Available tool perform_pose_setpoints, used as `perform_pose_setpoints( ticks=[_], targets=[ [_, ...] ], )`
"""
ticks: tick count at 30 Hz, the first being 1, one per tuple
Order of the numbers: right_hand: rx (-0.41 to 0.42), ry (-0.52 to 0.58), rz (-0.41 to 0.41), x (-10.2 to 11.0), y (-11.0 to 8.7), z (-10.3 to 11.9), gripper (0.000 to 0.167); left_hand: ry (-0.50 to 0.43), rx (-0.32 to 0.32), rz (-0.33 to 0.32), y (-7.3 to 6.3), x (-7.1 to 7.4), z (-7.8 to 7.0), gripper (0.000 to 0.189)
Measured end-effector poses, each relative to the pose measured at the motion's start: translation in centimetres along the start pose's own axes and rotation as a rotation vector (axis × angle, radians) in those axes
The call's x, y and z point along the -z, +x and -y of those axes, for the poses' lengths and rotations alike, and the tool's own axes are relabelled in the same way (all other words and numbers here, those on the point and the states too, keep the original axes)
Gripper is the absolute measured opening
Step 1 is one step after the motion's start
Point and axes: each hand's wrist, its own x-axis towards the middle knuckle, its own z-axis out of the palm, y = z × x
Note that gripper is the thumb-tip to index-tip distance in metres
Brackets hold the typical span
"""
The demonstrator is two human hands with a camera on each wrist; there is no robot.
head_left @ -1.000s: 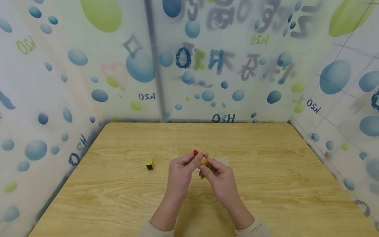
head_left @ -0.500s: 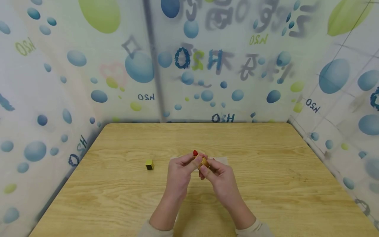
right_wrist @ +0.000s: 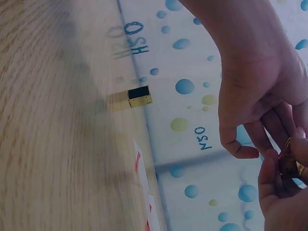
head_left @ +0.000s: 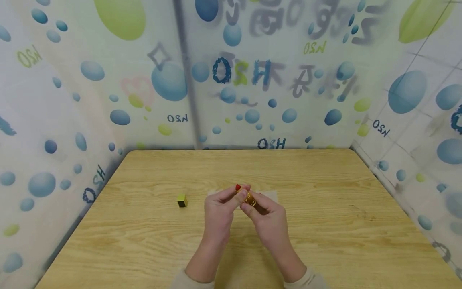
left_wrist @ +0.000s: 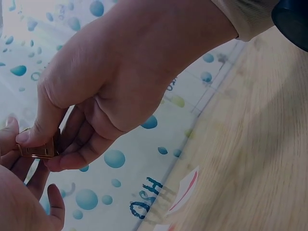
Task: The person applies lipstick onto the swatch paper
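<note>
Above the table, both hands meet at a lipstick [head_left: 250, 199] with a square gold body and a red tip [head_left: 238, 187]. My left hand [head_left: 219, 209] pinches it near the red end, its thumb across the gold. My right hand [head_left: 268, 220] grips the gold base between thumb and fingers. Seen from the left wrist, the right thumb presses on the gold base [left_wrist: 42, 150]; fingers hide much of the body. A small square gold cap [head_left: 182, 200] with a dark opening stands on the table to the left, also visible in the right wrist view.
Behind the hands, a white paper [head_left: 271, 196] with red marks lies on the wooden table [head_left: 325, 237], mostly hidden in the head view. Patterned walls [head_left: 252, 100] close in the back and sides of the table.
My right thumb and fingers have shifted round the gold base, so more of it shows, and the lower right fingers are now hidden. My left hand has barely moved.
</note>
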Motion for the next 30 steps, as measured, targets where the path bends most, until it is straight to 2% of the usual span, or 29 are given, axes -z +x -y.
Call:
perform_pose_setpoints(
  ticks=[16,24,30],
  targets=[
    [0.102,-0.072,-0.060,-0.4,-0.2,-0.4,0.039,-0.055,-0.049,-0.051,-0.2,-0.5,0.5,0.028],
    [0.257,-0.133,-0.054,-0.4,-0.4,-1.0,0.040,-0.044,-0.045,-0.086,-0.1,-0.6,0.7,0.030],
    [0.332,-0.194,-0.022,0.1,-0.2,-1.3,0.040,-0.040,-0.035,-0.070,-0.1,-0.5,0.8,0.029]
  ],
)
